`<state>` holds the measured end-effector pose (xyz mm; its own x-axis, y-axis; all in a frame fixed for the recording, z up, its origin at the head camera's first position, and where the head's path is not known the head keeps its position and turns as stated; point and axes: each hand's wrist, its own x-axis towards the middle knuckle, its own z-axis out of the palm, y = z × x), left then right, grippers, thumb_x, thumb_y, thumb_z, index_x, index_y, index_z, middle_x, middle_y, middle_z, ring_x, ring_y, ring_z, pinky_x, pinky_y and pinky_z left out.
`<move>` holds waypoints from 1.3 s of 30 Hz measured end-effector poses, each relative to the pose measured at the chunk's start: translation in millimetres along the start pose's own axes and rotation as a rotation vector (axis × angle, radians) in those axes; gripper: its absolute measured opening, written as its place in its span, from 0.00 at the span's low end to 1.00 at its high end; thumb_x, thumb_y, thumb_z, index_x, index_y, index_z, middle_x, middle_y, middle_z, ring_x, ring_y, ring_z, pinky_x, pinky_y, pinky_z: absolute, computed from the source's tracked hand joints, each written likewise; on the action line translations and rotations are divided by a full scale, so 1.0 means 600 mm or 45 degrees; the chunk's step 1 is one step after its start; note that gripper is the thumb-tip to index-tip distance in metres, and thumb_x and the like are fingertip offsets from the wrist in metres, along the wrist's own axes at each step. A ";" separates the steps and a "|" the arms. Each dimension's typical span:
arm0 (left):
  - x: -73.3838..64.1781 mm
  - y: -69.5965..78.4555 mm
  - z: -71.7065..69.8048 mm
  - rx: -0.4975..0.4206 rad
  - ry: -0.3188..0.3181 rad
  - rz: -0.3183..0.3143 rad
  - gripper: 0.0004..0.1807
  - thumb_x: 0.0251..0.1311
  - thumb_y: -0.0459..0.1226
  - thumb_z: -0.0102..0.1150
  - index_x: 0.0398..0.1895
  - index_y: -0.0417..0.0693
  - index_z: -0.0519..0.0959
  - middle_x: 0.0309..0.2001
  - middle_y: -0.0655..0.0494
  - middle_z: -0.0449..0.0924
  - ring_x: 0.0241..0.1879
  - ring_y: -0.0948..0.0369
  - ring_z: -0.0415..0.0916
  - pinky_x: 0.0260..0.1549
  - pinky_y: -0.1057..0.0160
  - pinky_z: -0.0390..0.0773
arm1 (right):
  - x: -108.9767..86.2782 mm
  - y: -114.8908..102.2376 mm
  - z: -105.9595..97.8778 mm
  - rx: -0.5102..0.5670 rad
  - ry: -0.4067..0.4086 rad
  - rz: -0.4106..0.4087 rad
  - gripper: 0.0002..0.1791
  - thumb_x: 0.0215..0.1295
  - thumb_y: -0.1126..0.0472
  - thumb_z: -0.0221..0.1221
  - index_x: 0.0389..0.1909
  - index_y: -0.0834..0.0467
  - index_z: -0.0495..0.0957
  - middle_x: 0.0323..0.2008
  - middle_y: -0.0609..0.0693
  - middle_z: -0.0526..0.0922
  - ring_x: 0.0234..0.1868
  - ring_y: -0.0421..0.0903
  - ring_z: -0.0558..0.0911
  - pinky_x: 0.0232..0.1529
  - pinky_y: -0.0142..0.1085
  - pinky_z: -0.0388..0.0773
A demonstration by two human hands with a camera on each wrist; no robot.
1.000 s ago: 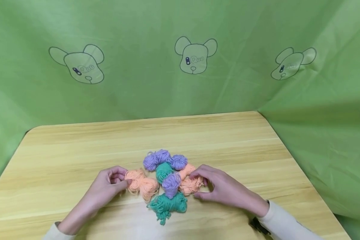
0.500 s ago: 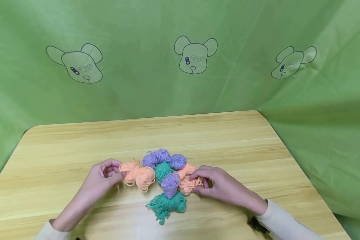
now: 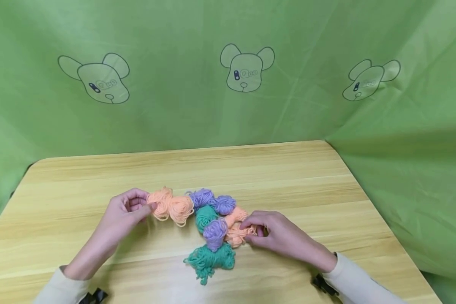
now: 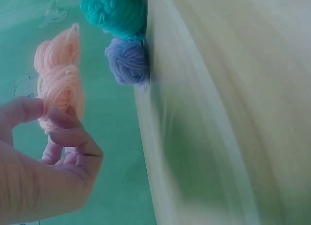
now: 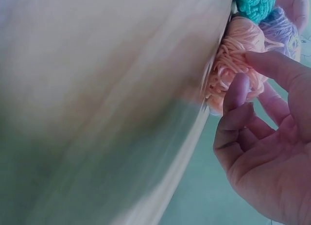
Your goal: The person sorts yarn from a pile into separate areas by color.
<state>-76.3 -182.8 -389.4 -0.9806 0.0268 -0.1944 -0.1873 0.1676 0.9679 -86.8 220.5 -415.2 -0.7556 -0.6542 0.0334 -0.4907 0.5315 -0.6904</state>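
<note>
Holding a lumpy peach yarn bundle (image 3: 172, 205) up between thumb and fingertips, the left hand (image 3: 120, 214) seems busy moving it; the right hand (image 3: 276, 232) pinches a loopy peach yarn ball (image 3: 236, 234). Next probably needs a gentle, steady hold.

The green cloth (image 3: 175, 122) at the far side bears three printed animal heads (image 3: 245, 69), each with small lettering (image 3: 248, 74). The middle one looks like "Qoo", though not surely; the left and right ones are too faint to read.
</note>
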 end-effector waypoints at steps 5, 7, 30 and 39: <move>0.014 0.006 -0.002 -0.019 0.021 -0.005 0.13 0.69 0.28 0.69 0.52 0.33 0.77 0.39 0.51 0.81 0.37 0.58 0.80 0.36 0.66 0.84 | 0.004 0.001 0.001 -0.001 0.004 0.005 0.11 0.70 0.64 0.73 0.50 0.49 0.89 0.33 0.34 0.82 0.32 0.34 0.79 0.34 0.32 0.81; 0.019 0.005 0.000 -0.032 0.025 -0.014 0.13 0.69 0.28 0.69 0.51 0.33 0.77 0.39 0.52 0.81 0.37 0.59 0.80 0.37 0.66 0.84 | 0.002 0.001 0.000 0.001 -0.005 0.011 0.10 0.71 0.64 0.73 0.50 0.48 0.89 0.34 0.33 0.82 0.33 0.34 0.79 0.34 0.32 0.81; 0.109 0.010 0.009 -0.066 0.102 -0.063 0.13 0.73 0.34 0.69 0.52 0.38 0.77 0.34 0.55 0.83 0.29 0.63 0.78 0.28 0.67 0.80 | 0.001 -0.002 -0.008 0.015 -0.044 -0.012 0.09 0.72 0.62 0.73 0.49 0.46 0.89 0.32 0.33 0.80 0.31 0.33 0.76 0.31 0.31 0.78; 0.158 0.006 0.014 -0.019 0.117 -0.077 0.14 0.74 0.36 0.68 0.54 0.38 0.78 0.36 0.52 0.83 0.31 0.60 0.80 0.31 0.65 0.82 | 0.001 -0.001 -0.007 0.006 -0.040 -0.022 0.09 0.73 0.63 0.72 0.48 0.46 0.88 0.31 0.33 0.78 0.30 0.33 0.75 0.31 0.31 0.77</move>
<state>-169.6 -171.6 -405.6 -0.9685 -0.0738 -0.2380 -0.2468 0.1511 0.9572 -88.6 222.3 -411.9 -0.7329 -0.6799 0.0225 -0.5013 0.5175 -0.6935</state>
